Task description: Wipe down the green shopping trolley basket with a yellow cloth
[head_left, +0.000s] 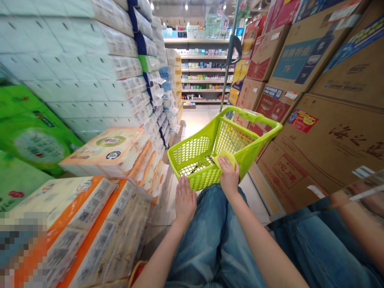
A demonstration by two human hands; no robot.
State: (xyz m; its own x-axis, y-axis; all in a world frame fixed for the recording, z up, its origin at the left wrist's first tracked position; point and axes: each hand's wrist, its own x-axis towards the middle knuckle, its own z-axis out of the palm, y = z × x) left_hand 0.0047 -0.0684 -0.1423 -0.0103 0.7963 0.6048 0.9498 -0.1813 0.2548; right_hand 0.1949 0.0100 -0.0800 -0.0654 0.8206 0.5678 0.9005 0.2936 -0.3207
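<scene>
Basket (207, 176) x1 has L hand (185, 200) flat @ corner, R hand (230, 176) gripping 1 cloth (227, 154).

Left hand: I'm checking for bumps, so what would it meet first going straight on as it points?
Most likely the green basket: the left hand seems to rest fingertips against its near corner, though depth is unclear.

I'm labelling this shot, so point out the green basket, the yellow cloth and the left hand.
Green basket (232, 135): head view, on its latticed inner wall.
Yellow cloth (230, 156): head view, on its uncovered upper part.
Left hand (185, 201): head view, on the back of the hand.
</scene>
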